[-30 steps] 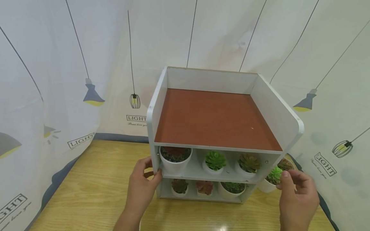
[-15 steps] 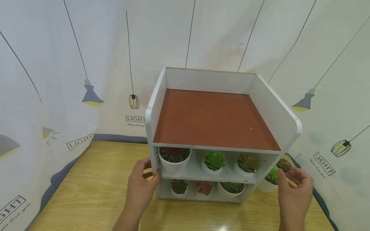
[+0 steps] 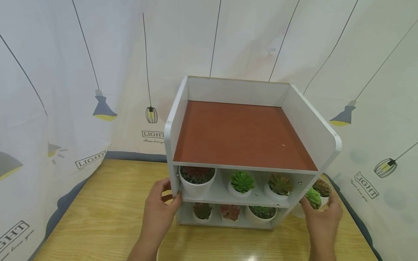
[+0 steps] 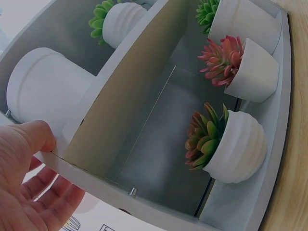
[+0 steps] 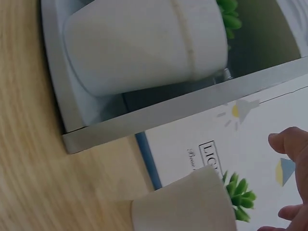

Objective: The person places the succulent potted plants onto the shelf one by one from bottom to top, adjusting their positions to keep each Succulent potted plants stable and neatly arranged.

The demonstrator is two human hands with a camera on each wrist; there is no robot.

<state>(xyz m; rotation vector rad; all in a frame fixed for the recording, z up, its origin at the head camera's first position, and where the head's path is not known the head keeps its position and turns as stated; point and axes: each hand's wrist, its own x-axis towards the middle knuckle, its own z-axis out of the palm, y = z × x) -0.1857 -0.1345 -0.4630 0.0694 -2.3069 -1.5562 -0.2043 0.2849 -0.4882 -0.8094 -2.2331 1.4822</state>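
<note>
My left hand (image 3: 160, 210) grips the left side panel of a small white shelf (image 3: 321, 130), thumb on its front edge and fingers behind. By that thumb, a large white pot (image 4: 53, 86) stands on the upper level. My right hand (image 3: 323, 219) is beside the shelf's right side, thumb and fingers spread about a bright green succulent (image 3: 313, 197) in a white pot (image 5: 185, 204). In the right wrist view, the thumb and fingers are apart from that pot. A reddish succulent (image 3: 322, 187) in a white pot stands just behind it.
The shelf's top is a reddish-brown board (image 3: 245, 134). Potted succulents fill both levels, including a green one (image 3: 242, 182) above and a red one (image 3: 230, 212) below. A wooden table (image 3: 98, 217) lies underneath, with a lamp-printed cloth (image 3: 245, 40) behind.
My right hand has moved left and slightly down, its thumb and fingers spreading about the green succulent. The left hand keeps its grip on the shelf panel.
</note>
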